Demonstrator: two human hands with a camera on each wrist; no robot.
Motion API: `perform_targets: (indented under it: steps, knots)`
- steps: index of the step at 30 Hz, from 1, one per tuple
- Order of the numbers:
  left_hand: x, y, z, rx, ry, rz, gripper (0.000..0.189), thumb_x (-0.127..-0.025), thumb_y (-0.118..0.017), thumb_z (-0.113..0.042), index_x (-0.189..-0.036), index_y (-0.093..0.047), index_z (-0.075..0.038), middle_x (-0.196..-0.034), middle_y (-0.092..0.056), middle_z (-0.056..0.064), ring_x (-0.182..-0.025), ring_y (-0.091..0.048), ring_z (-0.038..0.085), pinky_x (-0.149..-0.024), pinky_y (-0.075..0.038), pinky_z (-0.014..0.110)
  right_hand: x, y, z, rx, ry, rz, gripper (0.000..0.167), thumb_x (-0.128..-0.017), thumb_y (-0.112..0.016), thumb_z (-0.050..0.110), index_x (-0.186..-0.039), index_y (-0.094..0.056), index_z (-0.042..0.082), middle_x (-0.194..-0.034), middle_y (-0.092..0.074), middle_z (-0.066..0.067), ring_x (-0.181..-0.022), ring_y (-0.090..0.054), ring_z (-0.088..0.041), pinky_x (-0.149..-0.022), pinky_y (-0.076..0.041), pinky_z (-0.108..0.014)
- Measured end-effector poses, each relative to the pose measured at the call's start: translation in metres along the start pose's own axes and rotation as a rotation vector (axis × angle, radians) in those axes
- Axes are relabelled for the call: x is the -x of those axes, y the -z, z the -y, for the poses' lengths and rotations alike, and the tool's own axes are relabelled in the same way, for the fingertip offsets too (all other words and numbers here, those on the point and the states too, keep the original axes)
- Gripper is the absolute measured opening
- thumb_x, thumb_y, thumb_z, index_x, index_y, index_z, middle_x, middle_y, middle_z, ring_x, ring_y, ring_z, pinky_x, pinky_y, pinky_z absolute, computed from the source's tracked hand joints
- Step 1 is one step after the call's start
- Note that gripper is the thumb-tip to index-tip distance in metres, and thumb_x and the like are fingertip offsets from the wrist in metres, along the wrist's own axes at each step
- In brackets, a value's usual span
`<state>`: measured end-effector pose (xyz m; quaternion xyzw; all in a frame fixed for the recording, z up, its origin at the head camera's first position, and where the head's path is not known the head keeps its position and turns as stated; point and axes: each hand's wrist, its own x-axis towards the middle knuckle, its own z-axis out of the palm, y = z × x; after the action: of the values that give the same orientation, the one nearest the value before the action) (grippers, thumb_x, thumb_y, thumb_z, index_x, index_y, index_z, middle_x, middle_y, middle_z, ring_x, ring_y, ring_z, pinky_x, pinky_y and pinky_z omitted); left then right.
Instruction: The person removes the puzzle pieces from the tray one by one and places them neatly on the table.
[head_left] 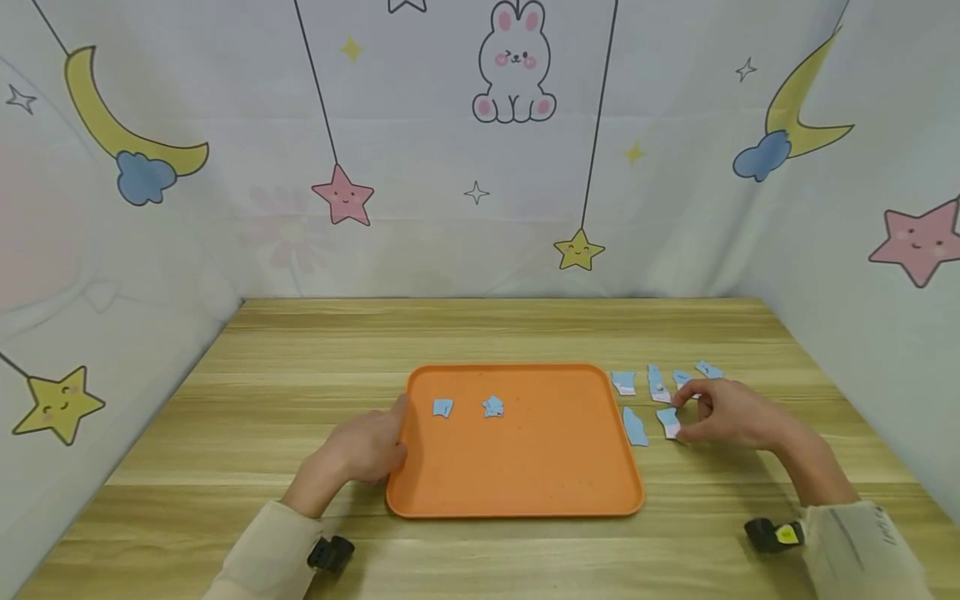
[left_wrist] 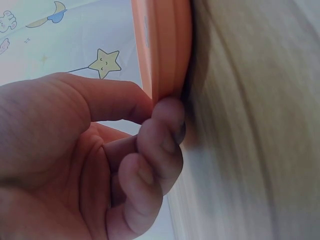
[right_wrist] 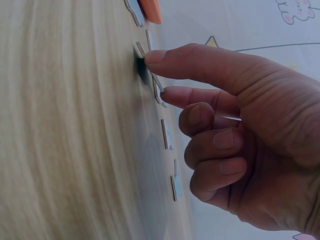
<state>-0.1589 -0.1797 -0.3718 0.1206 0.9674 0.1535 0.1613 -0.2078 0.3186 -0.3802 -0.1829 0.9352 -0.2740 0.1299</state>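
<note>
Surface: a yellow-brown wood-grain tabletop (head_left: pixel 315 333), running back to the wall and carrying everything listed here.

Room: white cloth hangings (head_left: pixel 420 142) are enclosing the table at the back and both sides, showing a printed white rabbit with pink ears (head_left: pixel 514 67), yellow crescent moons with blue clouds (head_left: pixel 93 108), and pink and yellow stars on dark strings (head_left: pixel 343 196).

Tray: one orange rectangular tray with rounded corners (head_left: pixel 517 475), lying flat. It is holding a small light-blue piece (head_left: pixel 443 408) at its upper left and a jagged blue piece with dark marks (head_left: pixel 492 407) nearer the middle.

Left hand (head_left: pixel 367 446): I am gripping the tray's left rim between thumb and bent fingers.

Right hand (head_left: pixel 731 412): I am pinching a thin light-blue and white card-like piece (head_left: pixel 667 423) between thumb and forefinger, the gap closed to its width, my other fingers curling inward. The piece is tilting above the wood, right of the tray.

Loose pieces: five other light-blue pieces (head_left: pixel 635 427) are lying around it, between tray and hand and just beyond.
</note>
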Motion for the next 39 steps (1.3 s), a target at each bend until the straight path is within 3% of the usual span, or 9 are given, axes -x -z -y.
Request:
perform_targets:
  steps: [5,13,22,39]
  knots:
    - [-0.001,-0.001,0.001,-0.015,-0.014,-0.014,0.074,-0.098,-0.058,-0.007,-0.162,-0.026,0.011,-0.075,-0.056,0.006,-0.061,-0.053,0.019,-0.055,-0.039,0.03,-0.001,-0.002,-0.001,0.013,-0.012,0.0,0.047,-0.084,-0.088,0.03,-0.117,-0.069,0.003,-0.072,-0.052,0.003,-0.063,-0.046,-0.007,-0.059,-0.04,-0.025]
    - [0.0,-0.001,0.001,-0.011,-0.012,-0.014,0.074,-0.098,-0.058,-0.007,-0.162,-0.025,0.012,-0.071,-0.056,0.005,-0.056,-0.052,0.017,-0.053,-0.038,0.029,0.001,-0.001,0.004,0.01,-0.007,-0.026,0.055,-0.084,-0.089,0.033,-0.124,-0.068,0.002,-0.07,-0.047,0.004,-0.06,-0.042,-0.006,-0.059,-0.037,-0.026]
    - [0.001,0.0,0.0,0.004,0.001,-0.013,0.075,-0.099,-0.059,-0.008,-0.163,-0.024,0.01,-0.075,-0.056,0.007,-0.061,-0.051,0.019,-0.056,-0.038,0.03,-0.001,0.003,0.019,0.029,0.035,-0.074,0.049,-0.086,-0.088,0.031,-0.124,-0.07,0.005,-0.074,-0.051,0.002,-0.062,-0.045,-0.007,-0.059,-0.04,-0.026]
    - [0.002,0.0,0.001,0.016,-0.003,-0.006,0.075,-0.1,-0.059,-0.008,-0.163,-0.023,0.011,-0.073,-0.056,0.006,-0.055,-0.052,0.017,-0.054,-0.039,0.028,-0.008,-0.001,0.046,-0.051,0.085,-0.031,0.048,-0.089,-0.085,0.025,-0.127,-0.068,0.003,-0.074,-0.049,0.003,-0.059,-0.043,-0.005,-0.06,-0.041,-0.025]
